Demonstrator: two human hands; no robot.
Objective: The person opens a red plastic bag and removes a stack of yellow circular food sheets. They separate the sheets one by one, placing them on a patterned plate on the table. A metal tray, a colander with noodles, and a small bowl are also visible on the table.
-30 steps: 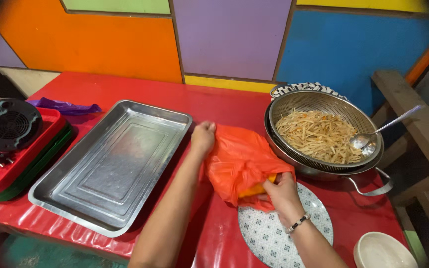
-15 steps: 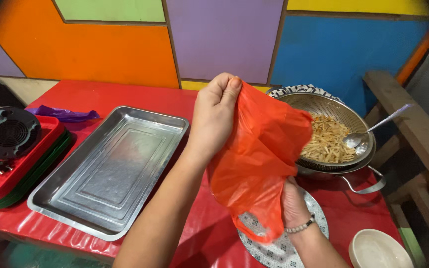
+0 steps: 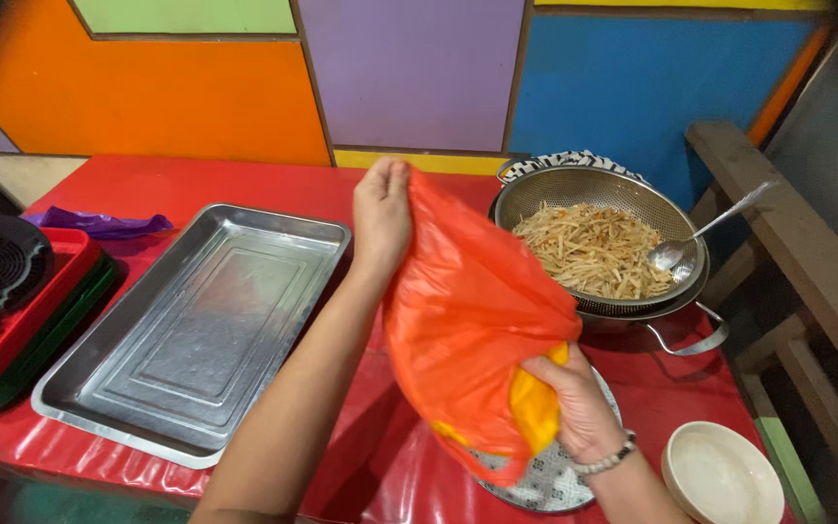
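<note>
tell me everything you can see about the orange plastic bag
The orange plastic bag is thin, glossy, crinkled film, held up off the red table and hanging slack. The left hand pinches its top edge high up; the right hand grips its lower part, where something yellow shows from inside. Its bottom hangs over a patterned plate, in front of the metal strainer of noodles.

Red table (image 3: pixel 244 180): steel tray (image 3: pixel 196 325) at nine o'clock, stacked red and green trays (image 3: pixel 36 325) far nine, purple bag (image 3: pixel 99 223) at ten, colander pot (image 3: pixel 598 247) at two, patterned plate (image 3: pixel 545 480) and white bowl (image 3: pixel 720 475) at five.
</note>
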